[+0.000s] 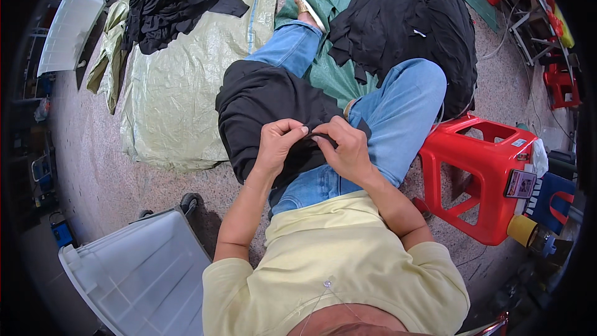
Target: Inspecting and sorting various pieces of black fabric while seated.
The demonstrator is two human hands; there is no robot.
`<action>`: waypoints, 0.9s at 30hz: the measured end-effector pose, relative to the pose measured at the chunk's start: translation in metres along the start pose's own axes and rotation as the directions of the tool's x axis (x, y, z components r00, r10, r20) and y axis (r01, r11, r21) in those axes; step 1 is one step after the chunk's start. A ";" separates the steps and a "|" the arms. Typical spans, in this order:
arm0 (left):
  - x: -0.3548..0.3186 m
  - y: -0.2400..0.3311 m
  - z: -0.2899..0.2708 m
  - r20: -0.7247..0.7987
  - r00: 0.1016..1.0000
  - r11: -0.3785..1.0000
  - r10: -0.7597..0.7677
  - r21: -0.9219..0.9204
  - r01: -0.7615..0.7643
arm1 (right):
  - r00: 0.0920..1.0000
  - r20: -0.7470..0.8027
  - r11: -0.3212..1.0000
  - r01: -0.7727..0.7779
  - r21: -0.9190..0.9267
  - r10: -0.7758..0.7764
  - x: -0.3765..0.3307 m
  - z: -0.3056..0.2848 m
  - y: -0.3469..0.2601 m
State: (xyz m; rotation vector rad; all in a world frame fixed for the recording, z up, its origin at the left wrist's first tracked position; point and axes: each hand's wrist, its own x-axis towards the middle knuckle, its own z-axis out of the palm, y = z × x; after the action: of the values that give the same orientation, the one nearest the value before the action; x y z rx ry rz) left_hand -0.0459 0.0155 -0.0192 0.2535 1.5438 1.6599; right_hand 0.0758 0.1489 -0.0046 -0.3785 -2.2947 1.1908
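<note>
A black garment (267, 102) lies bunched across my lap, over the blue jeans. Thumb and fingers of my left hand (280, 140) pinch its fabric near the right edge. Close beside it, my right hand (343, 146) grips a folded bit of the same cloth, fingertips almost meeting those of the left. What kind of garment it is cannot be made out from its folds.
Black garments pile up (404, 18) on a green sheet ahead right, and another heap (180, 0) tops a pale woven sheet (186, 99) ahead left. A red plastic stool (479, 180) stands at my right. Translucent wheeled bins (143, 267) flank my left side.
</note>
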 end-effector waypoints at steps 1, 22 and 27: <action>0.000 0.001 -0.002 0.017 0.999 0.999 -0.028 -0.020 0.029 | 1.000 0.000 1.000 0.000 -0.003 0.000 0.000 0.000 -0.001; -0.015 0.000 -0.006 0.167 0.979 0.967 0.120 0.204 -0.153 | 0.999 0.012 0.995 0.035 0.097 -0.037 -0.003 0.002 0.005; -0.017 -0.002 -0.003 0.144 0.978 0.956 0.153 0.228 -0.183 | 1.000 -0.013 0.991 -0.016 0.134 0.018 -0.006 0.005 0.003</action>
State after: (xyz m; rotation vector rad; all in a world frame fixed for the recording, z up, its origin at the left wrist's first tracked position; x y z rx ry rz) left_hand -0.0361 0.0017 -0.0152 0.6215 1.6646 1.5504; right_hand 0.0778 0.1445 -0.0109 -0.3557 -2.1892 1.3374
